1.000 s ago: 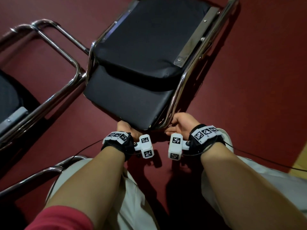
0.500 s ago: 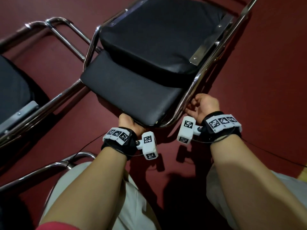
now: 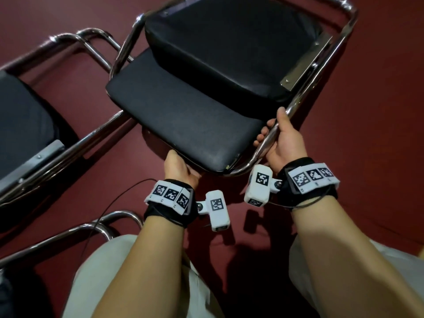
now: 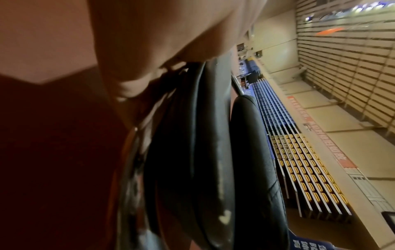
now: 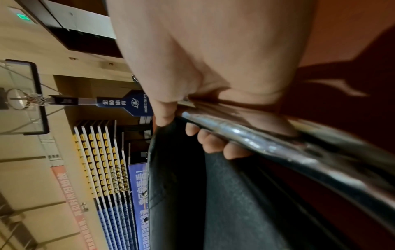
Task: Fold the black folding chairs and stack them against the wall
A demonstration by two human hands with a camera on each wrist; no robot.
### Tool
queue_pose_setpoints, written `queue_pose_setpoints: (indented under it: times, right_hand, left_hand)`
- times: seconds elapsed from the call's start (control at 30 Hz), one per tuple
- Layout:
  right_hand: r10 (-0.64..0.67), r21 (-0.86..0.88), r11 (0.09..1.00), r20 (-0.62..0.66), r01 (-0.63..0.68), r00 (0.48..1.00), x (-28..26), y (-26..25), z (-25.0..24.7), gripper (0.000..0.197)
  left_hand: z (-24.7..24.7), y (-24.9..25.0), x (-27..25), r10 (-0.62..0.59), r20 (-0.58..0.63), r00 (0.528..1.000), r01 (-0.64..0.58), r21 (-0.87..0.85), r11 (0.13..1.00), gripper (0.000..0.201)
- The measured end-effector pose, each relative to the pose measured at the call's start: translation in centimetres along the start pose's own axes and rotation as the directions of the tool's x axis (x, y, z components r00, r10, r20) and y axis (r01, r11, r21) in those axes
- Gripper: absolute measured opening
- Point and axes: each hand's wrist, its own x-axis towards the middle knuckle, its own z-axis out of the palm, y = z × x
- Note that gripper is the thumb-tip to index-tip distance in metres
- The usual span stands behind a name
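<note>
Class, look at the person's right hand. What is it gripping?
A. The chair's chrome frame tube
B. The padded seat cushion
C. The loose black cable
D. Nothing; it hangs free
A. The right hand wraps the chrome frame tube, with its fingers curled round it.

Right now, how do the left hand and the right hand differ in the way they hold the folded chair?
The left hand grips under the lower edge of the black backrest pad; the right hand wraps the chrome side tube. The left hand's fingers are hidden beneath the pad, whereas the right hand's fingers show curled around the tube. Both hold the same chair.
</note>
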Motion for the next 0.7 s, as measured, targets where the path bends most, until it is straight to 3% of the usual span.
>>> queue_pose_setpoints:
  times: [0.23, 0.43, 0.7]
  right_hand:
    - [-0.042, -0.002, 0.999, -0.063, 0.042, 0.997, -0.6, -1.1, -0.1, 0.039]
    - [-0.087, -0.037, 0.996, -0.172, 0.082, 0.981, -0.8, -1.8, -0.4, 0.04]
    - [0.03, 0.008, 1.0, -0.169, -0.029, 0.985, -2.8, -7.9, -1.9, 0.042]
  left_hand:
    - [1.0, -0.9, -0.3, 0.045, -0.073, 0.996, -0.043, 0.027, 0.999, 0.028]
    - [2.2, -2.0, -1.9, 0.006, -0.111, 0.994, -0.001, 0.043, 0.999, 0.022]
    - [7.2, -1.6, -7.9, -0.047, -0.113, 0.992, 0.053, 0.045, 0.998, 0.039]
